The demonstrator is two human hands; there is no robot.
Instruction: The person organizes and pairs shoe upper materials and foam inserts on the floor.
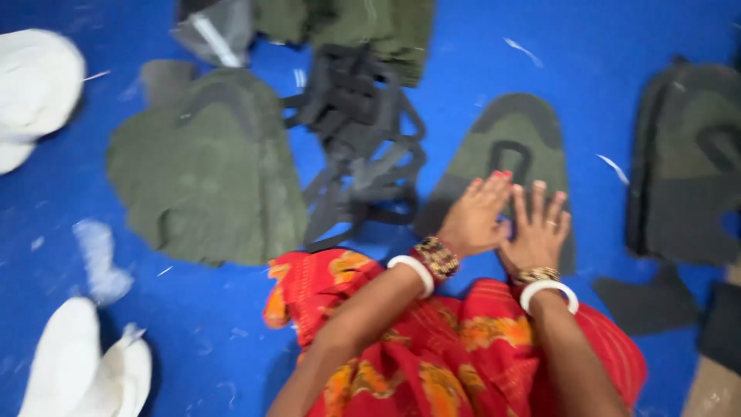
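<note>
**Flat palms on a green felt cut-out, with loose pieces crowding around**

The fingers [494,189] of the left hand [477,220] are lying stretched out and slightly spread, grasping nothing, pressing flat on a shield-shaped green fabric piece [513,139] at centre right of the frame. The right hand [538,232] is resting just beside it, fingers likewise extended and released, overlapping the left at the thumb side. Both are touching the piece's lower half; its dark border is showing above the fingertips.

With only flat pressure and no grip, the piece may be sliding or wrinkling on the smooth blue floor [463,69] if the palms are pushing unevenly. The tangle of dark straps [359,147] is lying near its left edge and could be snagging on it. A larger stack of green pieces [204,166] is sitting at centre left, another pile [683,162] at the right edge, white pieces [35,85] at upper left. The frame is blurred, so fine edges are hard to judge.
</note>
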